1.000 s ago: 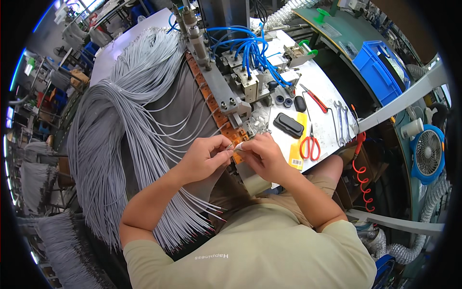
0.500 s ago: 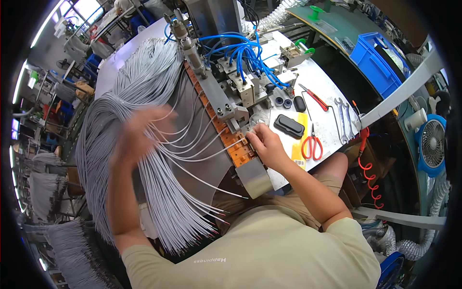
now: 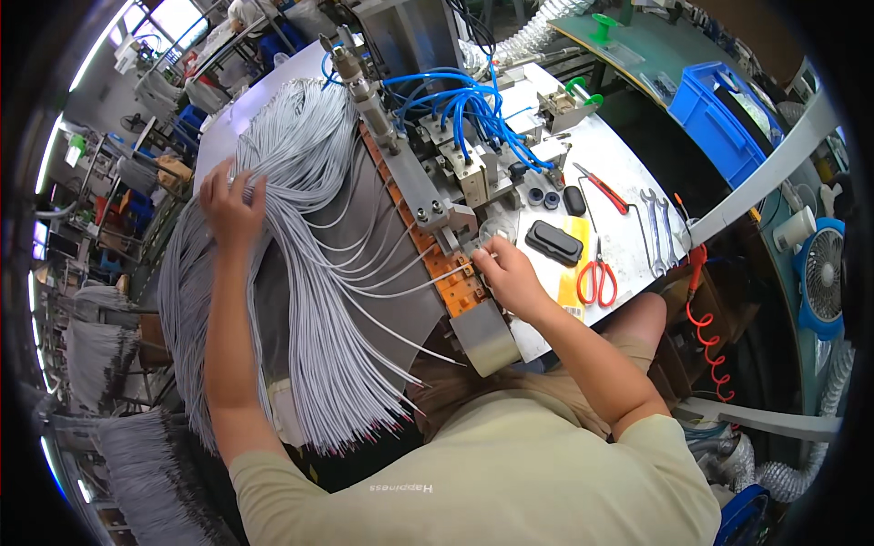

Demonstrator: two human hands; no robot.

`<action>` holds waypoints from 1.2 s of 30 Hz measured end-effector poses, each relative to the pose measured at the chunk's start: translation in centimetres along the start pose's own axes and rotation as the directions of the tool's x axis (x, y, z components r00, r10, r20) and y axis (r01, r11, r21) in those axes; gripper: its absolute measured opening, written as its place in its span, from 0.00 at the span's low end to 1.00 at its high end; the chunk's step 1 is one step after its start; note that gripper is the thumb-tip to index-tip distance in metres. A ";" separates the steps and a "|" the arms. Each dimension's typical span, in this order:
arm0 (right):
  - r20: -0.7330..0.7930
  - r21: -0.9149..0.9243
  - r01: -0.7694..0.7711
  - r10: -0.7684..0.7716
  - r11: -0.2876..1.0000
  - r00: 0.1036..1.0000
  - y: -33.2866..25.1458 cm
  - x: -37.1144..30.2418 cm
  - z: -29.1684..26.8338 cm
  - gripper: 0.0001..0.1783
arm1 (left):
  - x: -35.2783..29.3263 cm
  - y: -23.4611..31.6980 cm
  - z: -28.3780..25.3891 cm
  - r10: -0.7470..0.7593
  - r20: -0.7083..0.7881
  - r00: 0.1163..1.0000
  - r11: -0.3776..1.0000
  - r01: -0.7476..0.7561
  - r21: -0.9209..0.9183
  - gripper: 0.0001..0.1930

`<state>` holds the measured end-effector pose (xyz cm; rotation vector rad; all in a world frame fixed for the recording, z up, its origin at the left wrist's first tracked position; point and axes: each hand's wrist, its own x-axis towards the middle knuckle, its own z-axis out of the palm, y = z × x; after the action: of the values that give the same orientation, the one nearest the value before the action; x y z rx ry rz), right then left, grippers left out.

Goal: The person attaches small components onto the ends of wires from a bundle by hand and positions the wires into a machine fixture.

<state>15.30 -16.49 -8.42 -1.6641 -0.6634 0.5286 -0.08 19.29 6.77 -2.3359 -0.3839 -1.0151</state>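
Observation:
A large bundle of thin grey cables (image 3: 319, 300) drapes over the left side of the bench, its cut ends with small reddish tips fanned toward my lap. My left hand (image 3: 232, 207) rests on the upper left of that bundle, fingers apart and slightly curled. At the near end of a long orange fixture strip (image 3: 455, 288), my right hand (image 3: 506, 273) pinches the end of one grey cable (image 3: 401, 289). Several single cables run from the bundle across to the strip. Just beyond my right fingers stands a metal press head (image 3: 446, 223), and my fingers hide the cable's tip.
Blue air hoses (image 3: 469, 109) loop over the machine. On the white bench lie red-handled scissors (image 3: 596, 282), a black case (image 3: 553, 242), a red knife (image 3: 604, 193) and wrenches (image 3: 655, 227). A blue crate (image 3: 719, 118) and a fan (image 3: 819, 278) stand to the right.
My left hand has moved left and up, from over the middle of the bundle to its upper left. My right hand stays at the strip with the cable end. The view has shifted slightly.

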 end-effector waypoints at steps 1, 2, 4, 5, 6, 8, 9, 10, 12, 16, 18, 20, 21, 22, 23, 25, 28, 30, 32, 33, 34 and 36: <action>-0.003 0.005 -0.007 0.007 1.000 1.000 -0.1 -0.2 -0.1 0.14 | -0.7 0.6 -0.7 0.092 -0.192 0.977 0.993 -0.105 -0.060 0.12; -0.014 -0.069 0.048 -0.049 0.996 0.999 -0.3 -0.3 0.0 0.14 | -2.8 1.0 -0.9 0.002 -0.191 0.982 0.991 -0.027 -0.132 0.15; -0.021 -0.222 0.157 -0.166 0.962 0.986 -0.6 -0.3 -0.2 0.13 | -8.4 2.3 -0.6 -0.184 -0.130 0.974 0.939 0.135 -0.318 0.20; -0.020 -0.220 0.156 -0.164 0.963 0.986 -0.8 -0.3 -0.4 0.13 | -10.8 3.0 -0.6 -0.272 -0.068 0.960 0.879 0.219 -0.423 0.22; -0.061 -0.161 0.122 -0.133 0.979 0.989 -1.0 -0.5 -0.7 0.13 | -12.6 4.0 -1.0 -0.274 -0.065 0.960 0.882 0.224 -0.415 0.22; -0.132 -0.040 0.052 -0.057 0.998 0.990 -1.4 -0.9 -1.3 0.11 | -14.5 6.3 -2.3 -0.572 0.552 0.607 -0.014 0.665 -0.747 0.25; -0.119 -0.038 0.048 -0.052 0.998 0.992 -1.8 -1.3 -1.6 0.11 | -14.3 6.7 -3.1 -0.579 0.555 0.597 -0.013 0.674 -0.739 0.25; -0.122 0.008 0.051 -0.050 0.999 0.991 -2.2 -1.6 -1.9 0.11 | -13.9 6.5 -4.2 -0.465 0.743 0.482 -0.256 0.730 -0.634 0.25; -0.127 0.098 0.054 -0.042 0.994 0.991 -3.0 -2.4 -2.3 0.09 | -12.2 6.9 -7.1 -0.094 0.963 0.253 -0.642 0.724 -0.253 0.26; 0.001 0.175 0.057 -0.058 0.983 0.998 -3.3 -4.1 -2.3 0.06 | -13.1 9.9 -10.3 -0.087 0.996 -0.002 -0.498 0.866 -0.042 0.26; 0.243 0.355 -0.024 -0.068 0.935 0.968 -6.1 -6.5 -3.4 0.07 | -13.1 9.5 -11.7 -0.109 0.994 -0.013 -0.522 0.852 -0.046 0.28; 0.580 0.587 0.156 -0.547 0.794 0.603 -7.9 -8.8 -6.1 0.12 | -12.7 9.4 -12.4 -0.126 0.992 -0.002 -0.547 0.834 -0.068 0.31; 0.495 0.823 0.105 -0.795 0.558 0.351 -9.0 -9.2 -5.7 0.14 | -12.9 9.5 -12.9 -0.133 0.991 -0.012 -0.553 0.831 -0.064 0.31; 0.478 0.860 0.089 -0.853 0.503 0.209 -11.0 -9.9 -5.8 0.15 | -13.0 9.6 -13.3 -0.242 0.966 0.091 -0.449 0.872 -0.194 0.32; 0.445 0.892 0.063 -0.893 0.448 0.060 -12.4 -10.5 -5.6 0.17 | -13.1 9.6 -13.6 -0.337 0.920 0.202 -0.327 0.891 -0.315 0.34; 0.390 0.912 0.073 -0.907 0.405 0.161 -13.3 -12.5 -4.3 0.12 | -11.6 10.0 -13.3 -0.384 0.863 0.330 -0.197 0.883 -0.425 0.35; 0.244 0.955 0.086 -0.914 0.285 0.324 -13.4 -13.3 -3.3 0.14 | -8.4 11.0 -13.9 0.044 0.508 0.860 0.706 0.333 -0.625 0.34; 0.466 0.883 -0.023 -0.870 0.469 0.159 -12.6 -11.8 -4.6 0.15 | -7.2 11.6 -13.4 0.443 0.475 0.761 0.647 0.096 -0.756 0.31; 0.559 0.828 -0.082 -0.828 0.555 0.044 -11.3 -11.0 -5.9 0.21 | -7.3 11.9 -13.3 0.751 0.391 0.532 0.508 -0.087 -0.857 0.28; 0.610 0.791 -0.091 -0.791 0.604 0.044 -10.6 -10.7 -6.8 0.22 | -7.5 12.1 -12.6 0.781 0.316 0.539 0.499 -0.234 -0.834 0.26; 0.662 0.749 -0.094 -0.748 0.656 0.052 -10.1 -10.5 -7.7 0.23 | -7.8 12.5 -11.8 0.814 0.231 0.533 0.475 -0.380 -0.794 0.24; 0.714 0.700 -0.089 -0.698 0.709 0.059 -9.6 -10.1 -8.2 0.24 | -8.4 13.3 -10.3 0.843 0.141 0.519 0.444 -0.523 -0.728 0.22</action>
<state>12.00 -28.00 2.38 -0.1944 -1.6322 1.3749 -5.52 2.20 1.27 -2.8558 0.9018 -0.0471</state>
